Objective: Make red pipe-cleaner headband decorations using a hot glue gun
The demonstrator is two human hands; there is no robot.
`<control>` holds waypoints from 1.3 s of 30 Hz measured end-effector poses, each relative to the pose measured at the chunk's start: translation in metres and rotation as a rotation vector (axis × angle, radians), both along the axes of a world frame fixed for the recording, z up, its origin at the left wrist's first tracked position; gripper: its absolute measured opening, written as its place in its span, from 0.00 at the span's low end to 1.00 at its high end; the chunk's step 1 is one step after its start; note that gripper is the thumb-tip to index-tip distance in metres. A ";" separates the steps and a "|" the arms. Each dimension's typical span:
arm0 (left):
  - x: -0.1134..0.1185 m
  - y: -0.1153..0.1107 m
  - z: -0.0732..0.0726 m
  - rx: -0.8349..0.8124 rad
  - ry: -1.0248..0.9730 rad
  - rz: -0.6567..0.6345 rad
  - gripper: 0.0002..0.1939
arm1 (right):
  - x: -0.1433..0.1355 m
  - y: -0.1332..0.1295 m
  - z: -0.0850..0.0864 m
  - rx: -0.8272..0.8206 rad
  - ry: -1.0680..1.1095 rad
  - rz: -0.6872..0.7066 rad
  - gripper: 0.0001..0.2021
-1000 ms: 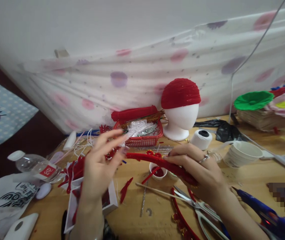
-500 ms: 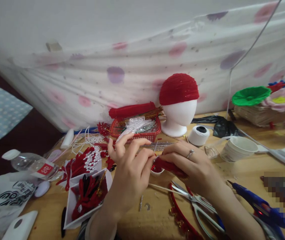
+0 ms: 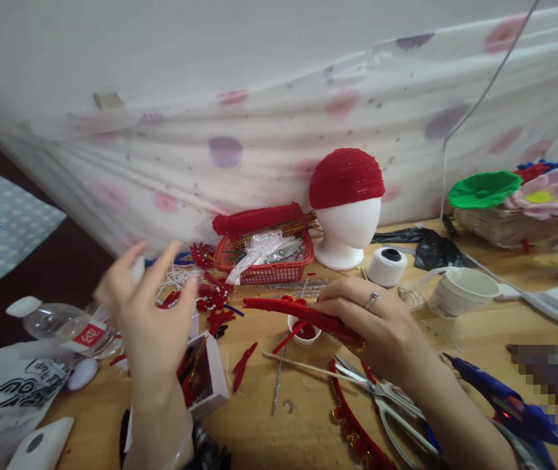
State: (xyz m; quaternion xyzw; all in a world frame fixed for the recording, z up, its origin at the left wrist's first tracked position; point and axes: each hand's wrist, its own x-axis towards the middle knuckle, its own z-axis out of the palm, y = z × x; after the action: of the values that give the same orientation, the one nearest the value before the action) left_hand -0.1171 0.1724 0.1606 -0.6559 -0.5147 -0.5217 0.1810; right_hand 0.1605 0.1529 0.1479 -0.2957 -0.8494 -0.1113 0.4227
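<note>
My right hand (image 3: 376, 313) has its fingers closed around a curved red velvety band (image 3: 279, 305), which points left with a free end. Small red pieces sit along its upper edge, and a bit of gold shows beneath my fingers. My left hand (image 3: 149, 313), blurred by motion, is raised at the left with its fingers apart and nothing visible in them. Below it, partly hidden by the wrist, is a white box (image 3: 217, 372) with red and dark pieces. Under the band stands a small white cup (image 3: 305, 334) with red bits inside.
Scissors (image 3: 396, 408), a thin stick (image 3: 308, 367) and a red strip with gold trim (image 3: 344, 418) lie in front. A blue glue gun (image 3: 508, 398) is at right. Behind stand a red basket (image 3: 279, 271), a red-capped foam head (image 3: 344, 228) and a thread spool (image 3: 386, 267). A bottle (image 3: 63, 323) lies left.
My left hand has let go of the band and moved left, its fingers spreading. My right hand keeps its hold, and more of the band now shows.
</note>
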 end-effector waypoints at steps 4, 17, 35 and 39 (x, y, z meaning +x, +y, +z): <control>0.053 -0.015 -0.004 -0.180 0.142 -0.395 0.07 | 0.000 -0.001 0.001 0.007 0.005 0.027 0.13; 0.067 -0.020 -0.005 -0.247 0.358 -0.513 0.11 | 0.000 -0.001 -0.003 -0.046 -0.032 0.046 0.12; -0.005 0.009 -0.001 -0.079 0.110 0.014 0.16 | 0.000 0.000 -0.004 -0.048 -0.043 -0.015 0.08; 0.003 0.012 -0.003 -0.118 0.079 -0.093 0.04 | -0.001 0.003 -0.005 -0.026 -0.028 -0.019 0.07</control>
State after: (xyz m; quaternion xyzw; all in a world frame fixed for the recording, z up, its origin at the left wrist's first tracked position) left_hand -0.1145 0.1844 0.1580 -0.7086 -0.5062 -0.4719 0.1377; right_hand 0.1590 0.1554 0.1432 -0.3078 -0.8537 -0.1084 0.4058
